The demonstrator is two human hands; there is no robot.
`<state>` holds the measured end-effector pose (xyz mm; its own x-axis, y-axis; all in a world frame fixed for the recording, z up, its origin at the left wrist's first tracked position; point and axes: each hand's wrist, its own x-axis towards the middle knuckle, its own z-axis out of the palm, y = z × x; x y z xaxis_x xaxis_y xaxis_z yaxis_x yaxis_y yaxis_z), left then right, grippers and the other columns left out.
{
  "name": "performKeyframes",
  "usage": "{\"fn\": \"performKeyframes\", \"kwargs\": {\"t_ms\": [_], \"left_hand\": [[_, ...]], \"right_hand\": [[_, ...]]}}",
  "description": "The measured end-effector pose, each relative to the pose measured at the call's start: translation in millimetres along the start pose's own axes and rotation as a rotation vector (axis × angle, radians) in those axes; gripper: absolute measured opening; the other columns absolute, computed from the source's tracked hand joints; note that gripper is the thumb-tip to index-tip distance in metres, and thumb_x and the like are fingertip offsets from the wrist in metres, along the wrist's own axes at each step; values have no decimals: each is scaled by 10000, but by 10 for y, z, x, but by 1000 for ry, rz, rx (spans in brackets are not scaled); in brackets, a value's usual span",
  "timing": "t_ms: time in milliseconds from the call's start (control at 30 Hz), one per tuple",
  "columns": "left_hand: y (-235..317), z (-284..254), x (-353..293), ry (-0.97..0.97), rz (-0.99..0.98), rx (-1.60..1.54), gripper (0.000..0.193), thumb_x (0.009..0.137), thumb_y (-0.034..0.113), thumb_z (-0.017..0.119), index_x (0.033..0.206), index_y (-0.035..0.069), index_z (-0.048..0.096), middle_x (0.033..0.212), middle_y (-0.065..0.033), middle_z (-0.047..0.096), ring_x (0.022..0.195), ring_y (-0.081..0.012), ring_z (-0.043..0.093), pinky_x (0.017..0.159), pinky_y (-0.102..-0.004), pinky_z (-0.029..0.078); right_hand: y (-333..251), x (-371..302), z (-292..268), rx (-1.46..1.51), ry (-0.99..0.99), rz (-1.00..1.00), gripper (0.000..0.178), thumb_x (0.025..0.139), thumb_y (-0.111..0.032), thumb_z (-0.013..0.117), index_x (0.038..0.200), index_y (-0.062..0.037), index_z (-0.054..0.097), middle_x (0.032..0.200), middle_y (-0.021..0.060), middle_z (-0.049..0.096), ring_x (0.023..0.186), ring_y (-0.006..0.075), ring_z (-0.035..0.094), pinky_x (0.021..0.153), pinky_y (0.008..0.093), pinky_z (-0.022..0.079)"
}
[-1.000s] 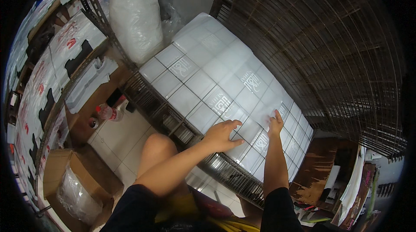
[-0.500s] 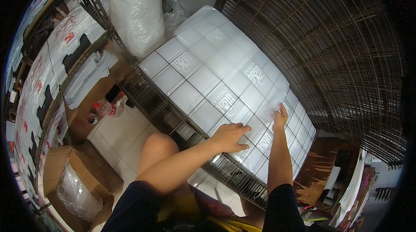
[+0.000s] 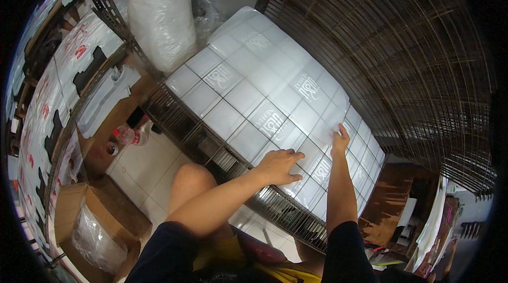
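Translucent frosted plastic sheets (image 3: 248, 92) with white printing lie side by side and overlapping on a tilted wire grid rack (image 3: 225, 161). Near the right part of the rack, my right hand (image 3: 340, 140) has its fingers drawn together at the edge of one plastic sheet (image 3: 321, 127), which looks pinched there; the fingertips partly hide the grip. Closer to me, my left hand (image 3: 280, 167) is over the rack's near edge, palm down, thumb and fingers apart and holding nothing. Whether it presses on the sheet beneath, I cannot tell.
Raised wire racks (image 3: 370, 45) curve up behind, at the right. A large white plastic-wrapped bundle (image 3: 161, 18) stands at the back left. On the left are a shelf of printed sheets (image 3: 66, 79), a bottle (image 3: 127, 136) and an open cardboard box (image 3: 108, 206).
The view has shifted slightly, moving the rack a little leftward in the picture. My right hand has moved very slightly left and up; my left hand stays nearly in place.
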<state>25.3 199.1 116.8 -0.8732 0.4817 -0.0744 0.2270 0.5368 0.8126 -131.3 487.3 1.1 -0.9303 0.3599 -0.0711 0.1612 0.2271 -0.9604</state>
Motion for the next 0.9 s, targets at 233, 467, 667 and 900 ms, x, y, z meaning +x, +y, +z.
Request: {"fn": "performKeyframes", "kwargs": {"t_ms": [233, 467, 667, 900], "left_hand": [[-10, 9, -2, -22, -4, 0, 589, 777, 412, 655, 1244, 96, 486, 1152, -184, 570, 1044, -340, 562, 877, -410, 461], [-12, 33, 8, -20, 11, 2, 599, 773, 414, 658, 1248, 92, 485, 1182, -207, 555, 1076, -356, 548, 906, -414, 447], [5, 0, -3, -30, -9, 4, 607, 770, 414, 660, 1252, 89, 484, 1176, -207, 558, 1079, -358, 545, 912, -415, 442], [3, 19, 26, -44, -3, -2, 604, 774, 411, 659, 1255, 90, 486, 1171, -208, 559, 1066, -364, 551, 912, -415, 444]], "right_hand": [[-31, -45, 76, 13, 29, 43, 488, 751, 99, 499, 1232, 25, 530, 1297, 171, 487, 1159, 250, 501, 896, 304, 469], [-15, -21, -7, 31, -19, 41, 485, 762, 113, 483, 1239, 31, 516, 1300, 170, 480, 1164, 240, 497, 829, 291, 516], [-6, -34, 6, 4, -22, 46, 487, 765, 99, 501, 1247, 24, 513, 1305, 181, 476, 1172, 245, 492, 838, 299, 509], [65, 33, -60, -22, -62, 47, 496, 768, 75, 516, 1261, 20, 503, 1325, 189, 461, 1189, 259, 482, 882, 315, 477]]}}
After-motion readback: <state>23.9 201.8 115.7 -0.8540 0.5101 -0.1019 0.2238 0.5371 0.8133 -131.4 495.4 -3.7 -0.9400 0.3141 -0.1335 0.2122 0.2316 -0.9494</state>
